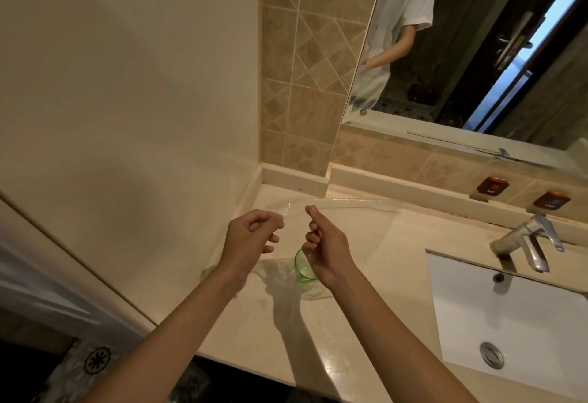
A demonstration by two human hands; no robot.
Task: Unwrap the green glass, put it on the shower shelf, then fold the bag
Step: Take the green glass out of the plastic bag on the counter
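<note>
Two hands pinch one clear plastic bag (343, 221).
Left hand (251, 240) and right hand (324, 246) grip its top edge, fingers curled, above the green glass (302, 267).

Green glass (302, 267) half hidden behind right hand (324, 248); sink (525, 323) edge-cropped.

Both forearms were bare from the bottom edge of the frame up to the wrists, with no sleeves, watch, bracelet or rings showing on the left hand (251, 237) or the right hand (324, 248). In the mirror (477, 52), the person's reflection wore a loose white short-sleeved shirt
</note>
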